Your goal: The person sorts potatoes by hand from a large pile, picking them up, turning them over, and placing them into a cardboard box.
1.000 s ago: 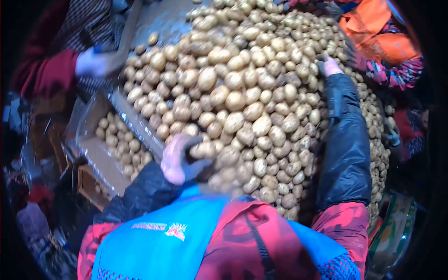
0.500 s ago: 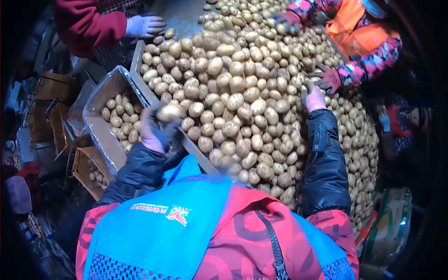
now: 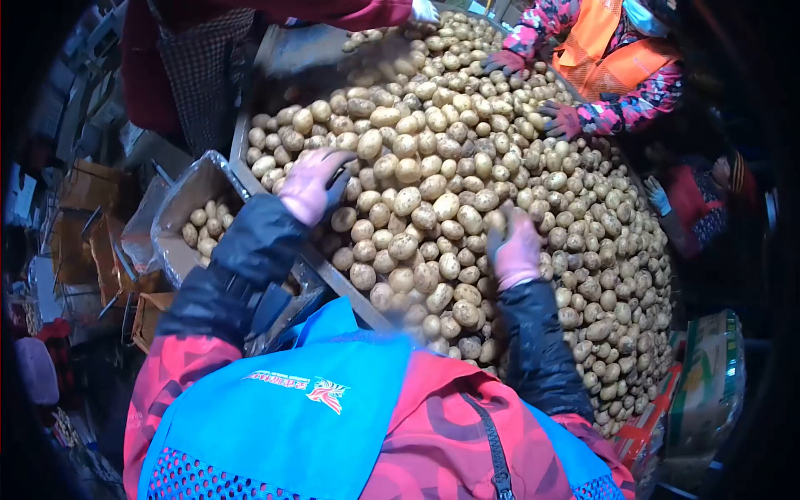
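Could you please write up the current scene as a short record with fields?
Main item: large potato pile
Left hand: gloved, over the pile's left side
Right hand: gloved, among the potatoes, farther right
Grip: unclear for both
Left side: lined box with potatoes inside
Across the pile: co-worker in orange vest, both hands at the potatoes
Far left: co-worker with dark red sleeve, reaching over
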The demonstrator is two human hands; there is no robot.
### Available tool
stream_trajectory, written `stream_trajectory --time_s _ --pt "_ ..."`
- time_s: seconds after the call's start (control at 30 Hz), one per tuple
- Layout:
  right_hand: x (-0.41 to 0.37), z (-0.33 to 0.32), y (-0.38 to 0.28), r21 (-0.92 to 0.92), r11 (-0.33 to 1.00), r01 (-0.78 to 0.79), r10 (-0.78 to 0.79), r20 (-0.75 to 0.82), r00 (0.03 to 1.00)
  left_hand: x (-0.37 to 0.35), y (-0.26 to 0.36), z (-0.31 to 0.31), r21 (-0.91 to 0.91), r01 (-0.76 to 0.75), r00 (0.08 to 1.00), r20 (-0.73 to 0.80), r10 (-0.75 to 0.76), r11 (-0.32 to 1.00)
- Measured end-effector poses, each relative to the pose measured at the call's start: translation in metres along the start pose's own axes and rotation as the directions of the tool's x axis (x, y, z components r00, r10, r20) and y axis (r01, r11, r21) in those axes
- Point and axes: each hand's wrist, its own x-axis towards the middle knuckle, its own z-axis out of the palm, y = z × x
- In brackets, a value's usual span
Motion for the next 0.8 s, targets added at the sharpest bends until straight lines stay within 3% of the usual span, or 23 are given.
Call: stream_trajectory --time_s 0.07,0.13,0.2,0.27,0.3,0.33,0.4,0.47,0.53,0.6,0.63,0.67,0.7,0.73,0.8 --pt "-0.024 0.022 0.001 -0.097 0.992 0.078 -0.075 0.040 0.996 0.045 -0.022 0.025 0.074 -0.056 0.998 0.007 0.055 0.996" --pt "-0.037 0.037 0.000 -0.265 0.956 0.124 -0.151 -0.087 0.985 0.090 -0.027 0.035 0.223 0.063 0.960 0.252 -0.120 0.973" --pt "-0.034 0.043 0.004 -0.260 0.960 0.103 -0.130 -0.089 0.988 0.119 -0.033 0.049 0.451 0.007 0.895 0.396 -0.207 0.892" --pt "-0.038 0.047 0.003 -0.245 0.967 0.064 -0.086 -0.079 0.993 0.141 -0.050 0.059 0.391 -0.027 0.850 0.493 -0.184 0.920" --pt "-0.038 0.046 -0.001 -0.258 0.964 0.067 -0.095 -0.097 0.991 0.146 -0.074 0.076 0.307 -0.026 0.887 0.446 -0.119 0.952" --pt "-0.036 0.045 -0.001 -0.273 0.959 0.076 -0.112 -0.118 0.987 0.161 -0.055 0.061 0.373 0.031 0.799 0.548 -0.247 0.927" --pt "-0.034 0.051 0.003 -0.252 0.966 0.064 -0.098 -0.124 0.987 0.167 -0.087 0.081 0.327 0.056 0.822 0.522 -0.229 0.943" --pt "-0.034 0.048 0.000 -0.247 0.966 0.071 -0.105 -0.123 0.987 0.177 -0.094 0.079 0.329 0.027 0.753 0.614 -0.236 0.944" --pt "-0.035 0.048 0.000 -0.235 0.971 0.044 -0.068 -0.093 0.993 0.182 -0.058 0.054 0.331 0.031 0.685 0.680 -0.261 0.943" --pt "-0.033 0.050 0.000 -0.239 0.970 0.038 -0.060 -0.088 0.994 0.179 -0.073 0.070 0.105 0.399 0.690 0.620 -0.374 0.911" --pt "-0.033 0.049 0.000 -0.228 0.973 0.032 -0.051 -0.077 0.996 0.173 -0.068 0.071 0.194 0.416 0.705 0.548 -0.450 0.888" --pt "-0.033 0.049 0.000 -0.227 0.973 0.033 -0.052 -0.080 0.995 0.174 -0.085 0.079 0.320 -0.085 0.726 0.669 -0.161 0.944" --pt "-0.033 0.049 0.000 -0.224 0.974 0.043 -0.066 -0.097 0.993 0.168 -0.101 0.087 0.255 -0.053 0.691 0.707 -0.149 0.965" --pt "-0.034 0.049 0.000 -0.220 0.974 0.050 -0.076 -0.115 0.990 0.160 -0.079 0.072 0.190 -0.020 0.653 0.745 -0.131 0.982" --pt "-0.033 0.048 -0.001 -0.202 0.979 0.035 -0.056 -0.099 0.993 0.145 -0.051 0.066 0.240 -0.020 0.679 0.716 -0.163 0.971"
